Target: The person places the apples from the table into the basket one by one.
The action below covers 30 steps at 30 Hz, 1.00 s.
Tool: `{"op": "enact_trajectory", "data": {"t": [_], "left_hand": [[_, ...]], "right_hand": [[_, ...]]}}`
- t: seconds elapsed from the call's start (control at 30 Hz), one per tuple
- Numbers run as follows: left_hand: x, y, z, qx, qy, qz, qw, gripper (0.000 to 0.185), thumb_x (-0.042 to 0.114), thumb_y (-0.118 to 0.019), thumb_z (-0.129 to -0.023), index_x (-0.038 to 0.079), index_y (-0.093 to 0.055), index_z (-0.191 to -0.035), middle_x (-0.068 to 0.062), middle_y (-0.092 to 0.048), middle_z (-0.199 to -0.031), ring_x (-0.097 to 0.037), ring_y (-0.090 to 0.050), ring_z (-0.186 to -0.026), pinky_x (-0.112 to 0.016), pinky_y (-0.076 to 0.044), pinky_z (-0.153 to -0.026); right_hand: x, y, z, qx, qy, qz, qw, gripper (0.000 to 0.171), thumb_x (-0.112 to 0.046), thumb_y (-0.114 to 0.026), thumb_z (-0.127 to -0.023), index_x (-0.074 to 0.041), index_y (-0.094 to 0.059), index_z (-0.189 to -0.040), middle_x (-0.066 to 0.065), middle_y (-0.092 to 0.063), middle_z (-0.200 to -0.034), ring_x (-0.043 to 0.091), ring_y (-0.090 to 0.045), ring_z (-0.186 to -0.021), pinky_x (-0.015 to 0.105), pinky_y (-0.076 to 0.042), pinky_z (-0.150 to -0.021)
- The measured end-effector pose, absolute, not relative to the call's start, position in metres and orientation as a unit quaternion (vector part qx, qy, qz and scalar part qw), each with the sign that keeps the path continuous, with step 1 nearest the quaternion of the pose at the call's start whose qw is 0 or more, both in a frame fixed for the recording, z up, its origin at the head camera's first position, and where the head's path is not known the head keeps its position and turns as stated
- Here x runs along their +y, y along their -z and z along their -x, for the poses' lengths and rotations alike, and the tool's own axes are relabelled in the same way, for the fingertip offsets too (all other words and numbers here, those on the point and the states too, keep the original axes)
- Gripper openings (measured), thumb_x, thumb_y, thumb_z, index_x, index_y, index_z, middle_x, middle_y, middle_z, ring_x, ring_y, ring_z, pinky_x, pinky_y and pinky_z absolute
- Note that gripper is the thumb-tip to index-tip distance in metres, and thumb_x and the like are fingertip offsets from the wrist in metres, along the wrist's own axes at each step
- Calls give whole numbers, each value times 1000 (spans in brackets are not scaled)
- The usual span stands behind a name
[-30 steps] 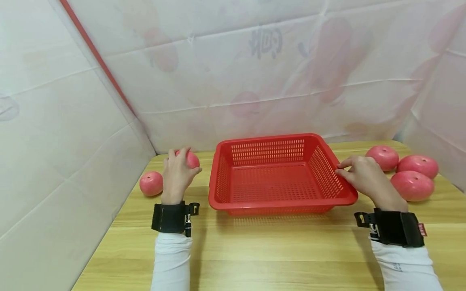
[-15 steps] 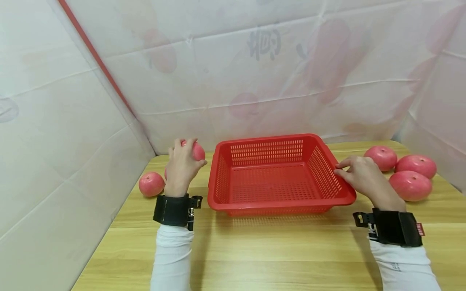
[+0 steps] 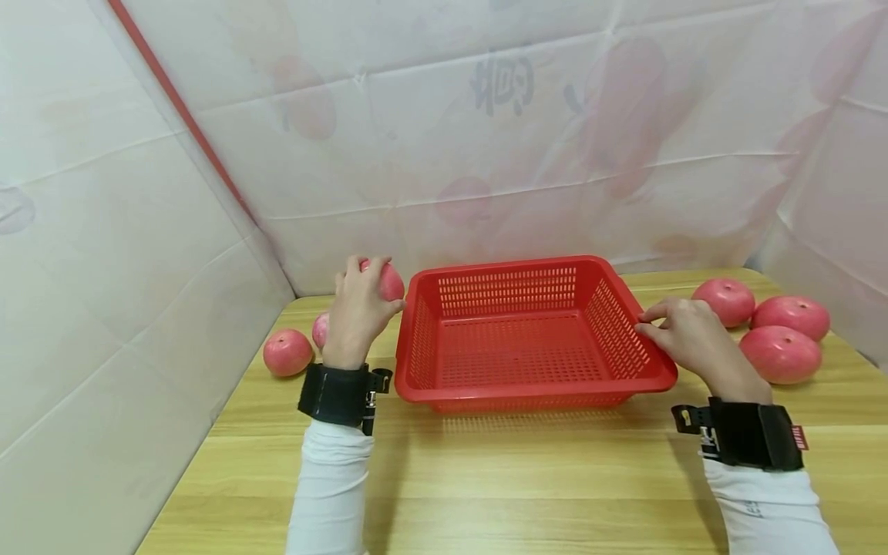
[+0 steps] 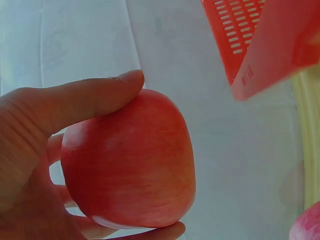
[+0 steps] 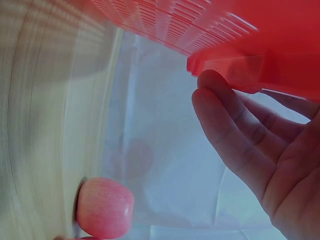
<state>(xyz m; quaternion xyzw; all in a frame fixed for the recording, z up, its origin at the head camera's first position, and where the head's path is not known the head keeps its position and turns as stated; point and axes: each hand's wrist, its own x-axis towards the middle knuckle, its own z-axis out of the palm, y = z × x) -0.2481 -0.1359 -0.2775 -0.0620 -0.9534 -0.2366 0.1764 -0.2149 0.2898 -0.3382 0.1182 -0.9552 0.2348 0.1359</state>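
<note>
Held apple [image 3: 388, 280]: a pink-red apple, lifted clear of the table, just left of the basket's far left corner; in the left wrist view [image 4: 129, 161] it fills the palm.
Left hand [image 3: 358, 310]: wraps the held apple, thumb laid over its top and fingers curled beneath, as the left wrist view [image 4: 60, 150] shows plainly.
Basket [image 3: 534, 262]: a red perforated plastic tray, shallow and rectangular, standing flat at the middle of the table with nothing inside; its corner shows at the upper right of the left wrist view [image 4: 260, 45].
Right hand [image 3: 687, 335]: rests at the basket's right rim, fingers nearly straight and only lightly bent, fingertips touching the edge; the right wrist view [image 5: 260, 145] shows the fingertips against the underside of the rim [image 5: 240, 65], holding nothing else.
Apples on the left: one [image 3: 287, 352] lies on the table near the left wall; a second [image 3: 321, 330] sits partly hidden behind the left wrist.
Apples on the right: three lie close together past the right hand, the farthest [image 3: 726, 301], the outermost [image 3: 793, 317] and the nearest [image 3: 781, 354]; one of them shows in the right wrist view [image 5: 104, 208].
Table [image 3: 527, 478]: light wood with a lengthwise grain.
Surround: white sheeting [image 3: 486, 139] with faint pink prints encloses the table on three sides.
Wrists: black straps [image 3: 340, 395] over white sleeves.
</note>
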Motion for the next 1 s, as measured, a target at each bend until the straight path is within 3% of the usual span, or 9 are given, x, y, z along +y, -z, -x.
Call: {"op": "enact_trajectory", "data": {"t": [0.8, 1.0], "left_hand": [[-110, 278, 264, -961, 207, 101, 156, 71, 22, -86, -84, 13, -53, -146, -23, -45, -142, -44, -47, -125, -58, -52, -91], [-104, 280, 266, -957, 222, 110, 151, 71, 23, -86, -84, 12, -54, -146, -28, -44, -139, -44, -47, -126, -57, -53, -92]], "right_hand": [[290, 339, 215, -956, -236, -114, 130, 22, 0, -74, -88, 18, -70, -100, 31, -68, -85, 33, -69, -63, 44, -59, -55], [289, 339, 216, -955, -243, -113, 128, 22, 0, -74, -89, 18, -70, -100, 30, -68, -86, 32, -69, -63, 42, -59, -54]]}}
